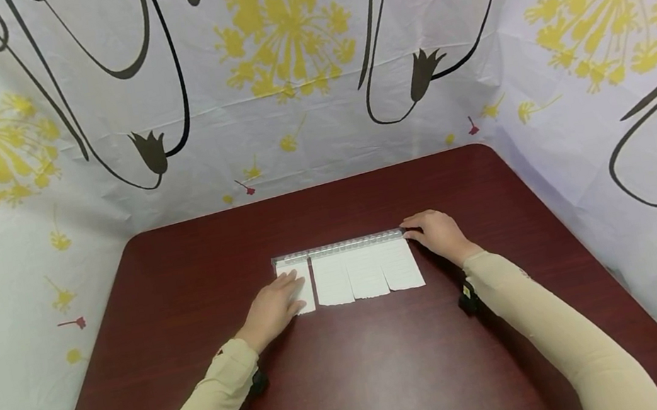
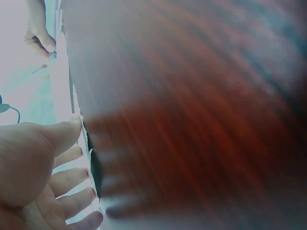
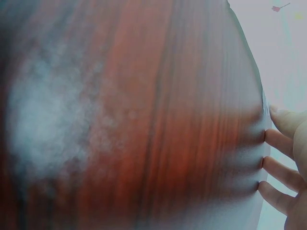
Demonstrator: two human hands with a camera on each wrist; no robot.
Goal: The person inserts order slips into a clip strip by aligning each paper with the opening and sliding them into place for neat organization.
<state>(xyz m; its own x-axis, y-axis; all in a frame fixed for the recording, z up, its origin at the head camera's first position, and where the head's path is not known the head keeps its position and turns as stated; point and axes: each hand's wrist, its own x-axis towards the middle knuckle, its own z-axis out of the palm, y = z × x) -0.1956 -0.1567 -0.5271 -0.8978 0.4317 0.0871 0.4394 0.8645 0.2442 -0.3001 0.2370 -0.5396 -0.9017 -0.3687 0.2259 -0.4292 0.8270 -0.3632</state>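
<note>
White lined paper torn into strips lies flat on the table. My left hand rests with extended fingers on the leftmost strip, which a narrow gap divides from the others. Three strips hang side by side to its right, with ragged lower edges. Along the top of the paper runs a clear ruler. With thumb and fingertips my right hand holds the ruler's right end. In the left wrist view the left fingers are spread over the paper; the right wrist view shows the right fingertips at the tabletop.
The dark red-brown table has rounded corners and a bright reflection in front of the paper. White cloth with yellow and grey flower patterns hangs behind the table and at both sides. Each wrist carries a small black camera.
</note>
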